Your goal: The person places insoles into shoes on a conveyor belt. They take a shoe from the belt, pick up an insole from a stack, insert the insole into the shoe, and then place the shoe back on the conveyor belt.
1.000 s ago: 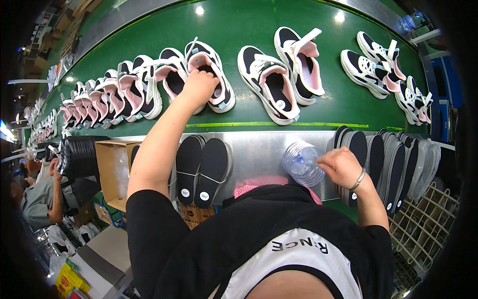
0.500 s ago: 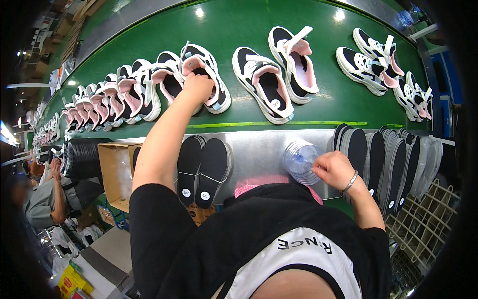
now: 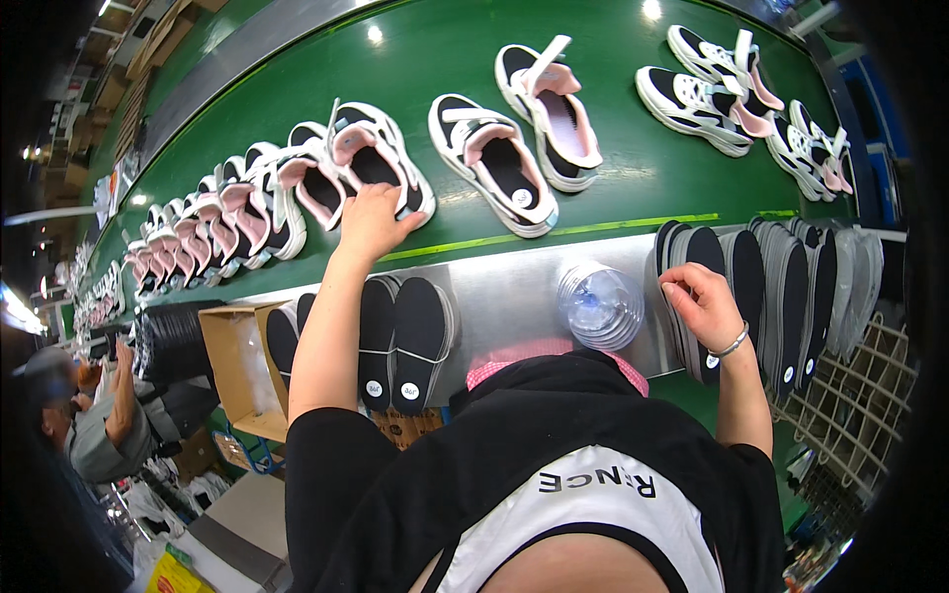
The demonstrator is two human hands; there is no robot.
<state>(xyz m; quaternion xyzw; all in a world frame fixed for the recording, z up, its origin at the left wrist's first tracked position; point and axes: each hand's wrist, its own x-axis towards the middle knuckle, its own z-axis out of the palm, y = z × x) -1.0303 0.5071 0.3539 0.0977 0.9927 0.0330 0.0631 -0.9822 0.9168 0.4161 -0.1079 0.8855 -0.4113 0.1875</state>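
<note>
My left hand (image 3: 374, 223) is at the heel of a black, white and pink sneaker (image 3: 397, 148), fingers over the rear of its collar and thumb spread against the heel. To the right of it lies a pair of matching sneakers, one with a dark inside (image 3: 492, 163) and one with a pale insole showing (image 3: 561, 124). My right hand (image 3: 704, 304), with a bracelet at the wrist, is over the front of a stack of black insoles (image 3: 697, 252). Its fingers are curled in, and what they hold, if anything, is hidden.
A plastic bottle (image 3: 599, 306) stands on the metal ledge (image 3: 504, 287). Tied insoles (image 3: 420, 331) and an open cardboard box (image 3: 242, 371) lie left of it. More sneakers (image 3: 252, 212) line the green belt (image 3: 603, 232). A wire rack (image 3: 850, 400) is at right; another person (image 3: 109, 425) is far left.
My left hand has drawn back from inside the sneaker to its heel. The right hand has moved right, from beside the bottle to the insole stack. The whole view has shifted slightly.
</note>
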